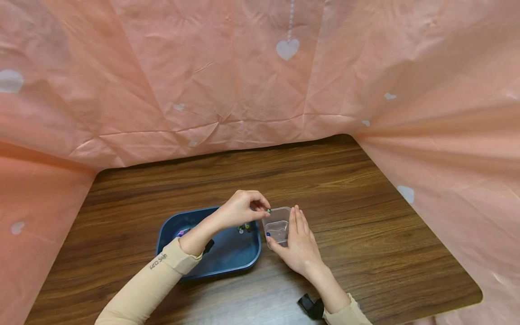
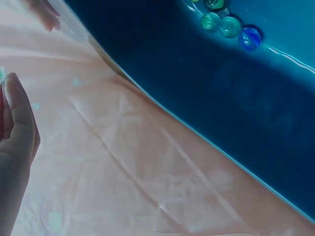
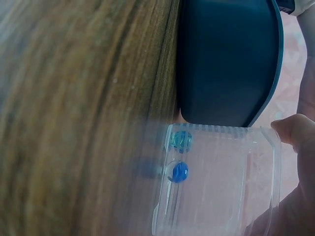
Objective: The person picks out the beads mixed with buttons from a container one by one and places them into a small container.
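Observation:
My left hand (image 1: 243, 208) pinches a small green glass marble (image 1: 268, 211) between thumb and fingertips, at the left rim of a clear plastic container (image 1: 280, 211). At the edge of the left wrist view, part of that marble (image 2: 2, 74) shows by the thumb. My right hand (image 1: 301, 248) holds the container, its long fingers laid straight along the right side and its thumb at the near left corner. Through the clear wall in the right wrist view, a teal marble (image 3: 181, 141) and a blue marble (image 3: 179, 172) lie at the bottom.
A dark blue tray (image 1: 231, 266) stands just left of the container, partly under my left forearm. Several glass marbles (image 2: 230, 27) lie in it, with purple ones (image 1: 180, 233) at its left. The wooden table (image 1: 386, 253) is bordered by a pink heart-patterned cloth (image 1: 243, 81).

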Tool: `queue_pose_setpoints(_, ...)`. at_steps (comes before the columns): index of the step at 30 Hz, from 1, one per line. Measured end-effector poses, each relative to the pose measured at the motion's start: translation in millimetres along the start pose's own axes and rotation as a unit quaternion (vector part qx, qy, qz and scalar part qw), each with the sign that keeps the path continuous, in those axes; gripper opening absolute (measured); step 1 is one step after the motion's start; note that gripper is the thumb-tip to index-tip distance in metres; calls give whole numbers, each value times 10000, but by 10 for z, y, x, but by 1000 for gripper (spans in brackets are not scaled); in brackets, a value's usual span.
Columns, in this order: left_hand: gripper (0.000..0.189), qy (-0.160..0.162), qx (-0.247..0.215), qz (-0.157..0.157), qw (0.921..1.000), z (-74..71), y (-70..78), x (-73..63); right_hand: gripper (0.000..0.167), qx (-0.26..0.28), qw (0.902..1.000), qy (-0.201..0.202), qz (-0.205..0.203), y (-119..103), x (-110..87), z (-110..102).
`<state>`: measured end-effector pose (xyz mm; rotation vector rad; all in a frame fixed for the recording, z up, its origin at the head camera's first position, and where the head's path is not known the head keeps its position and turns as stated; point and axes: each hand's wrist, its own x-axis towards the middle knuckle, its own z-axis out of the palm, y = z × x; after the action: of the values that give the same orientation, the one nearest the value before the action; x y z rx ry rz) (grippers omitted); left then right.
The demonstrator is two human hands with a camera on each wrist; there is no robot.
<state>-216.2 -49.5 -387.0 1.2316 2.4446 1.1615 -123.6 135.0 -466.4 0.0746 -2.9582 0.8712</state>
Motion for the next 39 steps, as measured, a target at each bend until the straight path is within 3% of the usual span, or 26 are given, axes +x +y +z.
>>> queue_pose_setpoints(25,15,-114,-12,-55,9999,85,-2,153,101,-37,10000,-76,51,-15,1,-8)
queue_pose_setpoints(39,15,-10,-31,-19,10000,97,20,186,101,-67,10000,-2,26,-3,4,0)
